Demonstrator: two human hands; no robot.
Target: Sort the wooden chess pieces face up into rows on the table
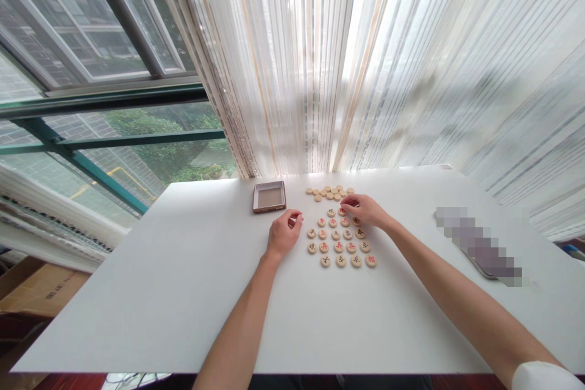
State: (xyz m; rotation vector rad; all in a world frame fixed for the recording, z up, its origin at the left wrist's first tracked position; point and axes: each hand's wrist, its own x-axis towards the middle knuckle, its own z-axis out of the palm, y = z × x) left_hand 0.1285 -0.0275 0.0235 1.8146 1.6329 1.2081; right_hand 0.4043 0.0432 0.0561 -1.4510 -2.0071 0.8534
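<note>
My right hand [364, 209] reaches over the far side of a group of Chinese chess pieces. Its thumb and fingertips are pinched on a round wooden chess piece with a red character [342, 211], partly covered by the fingers. Face-up pieces lie in rough rows below it, with red or black characters, among them a red one [339, 247] and a black one [340, 261]. To the left of these rows, my left hand [284, 234] rests by the table with fingers curled toward the thumb and nothing visible in them.
Beyond the rows lies a cluster of blank-side-up pieces [328, 192]. A shallow open box [269, 197] stands at the far left of the pieces on the white table [183, 292]. A blurred-out flat object [479, 247] lies at right. Curtains and a window rise behind the table.
</note>
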